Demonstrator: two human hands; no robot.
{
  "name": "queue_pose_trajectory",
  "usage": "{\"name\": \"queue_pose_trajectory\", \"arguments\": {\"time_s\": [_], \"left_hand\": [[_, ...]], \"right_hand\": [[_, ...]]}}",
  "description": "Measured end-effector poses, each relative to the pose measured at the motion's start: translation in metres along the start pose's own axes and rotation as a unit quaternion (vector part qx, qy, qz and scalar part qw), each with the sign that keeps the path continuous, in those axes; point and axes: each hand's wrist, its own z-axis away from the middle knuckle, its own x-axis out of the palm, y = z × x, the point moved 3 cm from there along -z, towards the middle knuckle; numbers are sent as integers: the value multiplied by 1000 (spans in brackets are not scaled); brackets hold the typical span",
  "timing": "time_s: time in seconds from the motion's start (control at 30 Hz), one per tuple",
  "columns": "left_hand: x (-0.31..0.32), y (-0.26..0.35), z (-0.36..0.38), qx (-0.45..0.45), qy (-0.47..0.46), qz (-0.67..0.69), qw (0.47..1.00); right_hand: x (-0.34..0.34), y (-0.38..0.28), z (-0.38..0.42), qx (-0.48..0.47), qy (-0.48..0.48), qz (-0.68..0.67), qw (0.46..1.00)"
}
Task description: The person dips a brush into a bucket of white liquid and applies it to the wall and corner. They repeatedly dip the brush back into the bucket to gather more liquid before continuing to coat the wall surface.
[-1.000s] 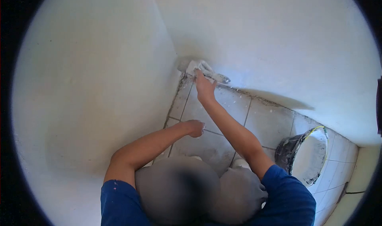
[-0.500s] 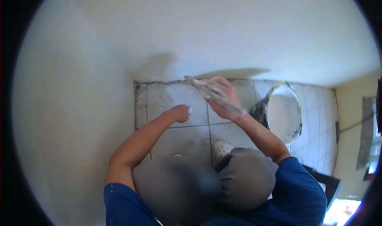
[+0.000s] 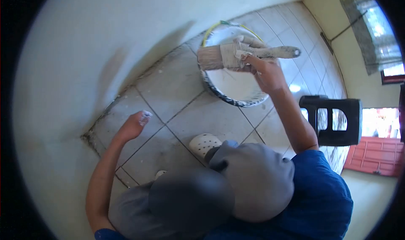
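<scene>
My right hand (image 3: 265, 69) is wrapped round a wide paintbrush (image 3: 230, 56). Pale paint coats the bristles, ferrule and handle, and the bristles point left. Brush and hand are above the mouth of a round bucket (image 3: 236, 101), which holds white paint (image 3: 236, 84). Its outside is dark and smeared, and a yellow edge shows at the far rim. Off to the left, my left hand (image 3: 136, 125) hangs over the floor near the wall corner. Its fingers are curled in, with white paint on them, and I see nothing held.
Grey floor tiles (image 3: 168, 105) meet pale walls (image 3: 84, 62) at a dirty, paint-spotted edge. A light clog (image 3: 204, 146) is on my foot below the bucket. A dark plastic stool or chair (image 3: 337, 122) stands to the right. Behind it are a reddish door (image 3: 373, 155) and a curtained window (image 3: 371, 33).
My right hand has carried the paintbrush from the foot of the wall to above the bucket. The view has turned right. My left hand stays low near the corner, still curled.
</scene>
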Motion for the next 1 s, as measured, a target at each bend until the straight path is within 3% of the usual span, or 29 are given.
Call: {"name": "queue_pose_trajectory", "arguments": {"time_s": [0.03,0.13,0.2,0.27,0.37,0.47,0.57,0.6,0.67,0.73,0.77,0.8,0.9,1.0], "left_hand": [[-5,20,-5,6,-5,-3,1000],[-13,84,-38,41,-5,32,999],[-4,121,-57,78,-6,117,990],[3,161,-81,159,104,21,982],[17,184,-103,119,184,159,963],[20,198,-95,101,155,138,973],[19,194,-89,174,148,0,974],[20,190,-88,202,154,-42,966],[20,187,-87,215,147,-54,964],[18,183,-86,222,145,-65,962],[18,181,-88,228,140,-68,961],[17,178,-89,235,132,-71,960],[14,173,-88,235,115,-8,965],[9,155,-78,59,22,119,991]], "right_hand": [[-14,-8,2,-21,43,144,988],[-65,9,-11,-127,-24,421,898],[-81,32,-19,-91,-29,433,896],[-89,57,-30,-44,-43,428,902],[-100,97,-50,-63,-90,374,921],[-95,113,-60,-82,-120,389,910],[-86,121,-61,-153,-219,549,792],[-89,127,-59,-172,-203,546,795],[-97,141,-52,-219,-175,533,798],[-105,136,-52,-80,-169,394,900],[-105,123,-50,45,-123,271,953],[-100,108,-45,179,-73,144,971],[-87,84,-33,120,79,1,990],[-88,93,-26,104,155,-116,976]]}}
